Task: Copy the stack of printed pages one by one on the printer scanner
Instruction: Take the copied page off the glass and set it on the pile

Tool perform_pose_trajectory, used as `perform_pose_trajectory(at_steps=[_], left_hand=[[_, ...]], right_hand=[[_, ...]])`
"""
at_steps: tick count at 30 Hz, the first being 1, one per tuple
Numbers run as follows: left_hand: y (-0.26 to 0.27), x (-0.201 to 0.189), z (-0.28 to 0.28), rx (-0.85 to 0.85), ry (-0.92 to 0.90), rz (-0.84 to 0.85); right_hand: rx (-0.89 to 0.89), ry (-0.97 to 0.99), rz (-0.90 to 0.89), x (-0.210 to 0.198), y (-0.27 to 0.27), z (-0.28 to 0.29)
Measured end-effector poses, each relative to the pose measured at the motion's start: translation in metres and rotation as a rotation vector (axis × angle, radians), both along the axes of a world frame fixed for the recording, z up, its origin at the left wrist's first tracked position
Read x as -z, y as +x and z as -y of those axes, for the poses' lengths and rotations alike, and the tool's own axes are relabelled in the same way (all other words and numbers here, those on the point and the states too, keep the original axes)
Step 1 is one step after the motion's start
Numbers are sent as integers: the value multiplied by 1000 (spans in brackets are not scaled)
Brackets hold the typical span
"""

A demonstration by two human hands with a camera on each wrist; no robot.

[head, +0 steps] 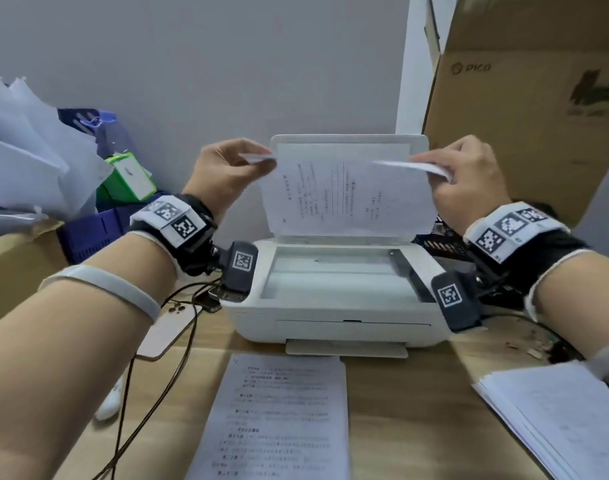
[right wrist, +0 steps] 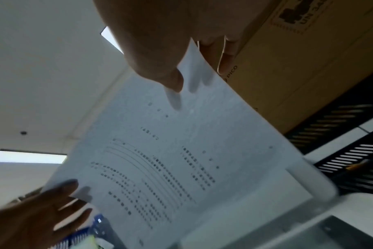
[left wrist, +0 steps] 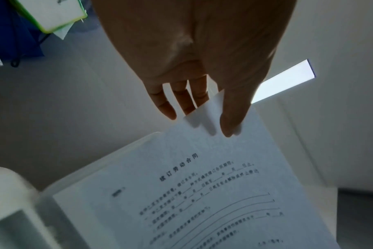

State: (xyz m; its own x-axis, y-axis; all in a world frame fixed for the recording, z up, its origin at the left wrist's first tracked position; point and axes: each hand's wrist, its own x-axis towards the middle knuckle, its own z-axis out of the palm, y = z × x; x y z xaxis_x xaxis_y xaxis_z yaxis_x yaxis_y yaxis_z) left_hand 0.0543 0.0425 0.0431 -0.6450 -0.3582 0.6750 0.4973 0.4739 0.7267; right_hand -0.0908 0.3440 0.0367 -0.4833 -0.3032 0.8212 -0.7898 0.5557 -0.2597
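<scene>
White printed page hangs in the air between our hands, above the open scanner glass and in front of the raised lid. Our left hand pinches its left top corner, our right hand its right top corner, fingers and thumb closed on paper. Nearer on the table lie a single sheet and, at right, the stack; a cardboard box stands far right.

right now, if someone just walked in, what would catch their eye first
A printed page held up by both top corners, left hand and right hand pinching it above the white printer, whose scanner lid stands open. Nearer on the desk lie a printed sheet and, to the right, a paper stack.
</scene>
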Motion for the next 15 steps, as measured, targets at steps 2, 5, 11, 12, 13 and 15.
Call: perform_pose_trajectory(at_steps=[2,5,11,12,13,15], left_hand=[[-1,19,4,-35,-60,101],[-4,54,12,-95,-147,295],[-5,107,16,-45,-340,643],[-5,112,15,-54,-382,685],[-6,116,16,-72,-419,728],[-6,120,17,-121,-476,799]], right_hand=[[13,87,33,23,-9,-3],[12,195,129,69,-21,-8],[40,438,579,131,-27,-17],[43,487,618,135,-25,-18],[45,513,635,137,-25,-18],[47,524,645,136,-24,-19]])
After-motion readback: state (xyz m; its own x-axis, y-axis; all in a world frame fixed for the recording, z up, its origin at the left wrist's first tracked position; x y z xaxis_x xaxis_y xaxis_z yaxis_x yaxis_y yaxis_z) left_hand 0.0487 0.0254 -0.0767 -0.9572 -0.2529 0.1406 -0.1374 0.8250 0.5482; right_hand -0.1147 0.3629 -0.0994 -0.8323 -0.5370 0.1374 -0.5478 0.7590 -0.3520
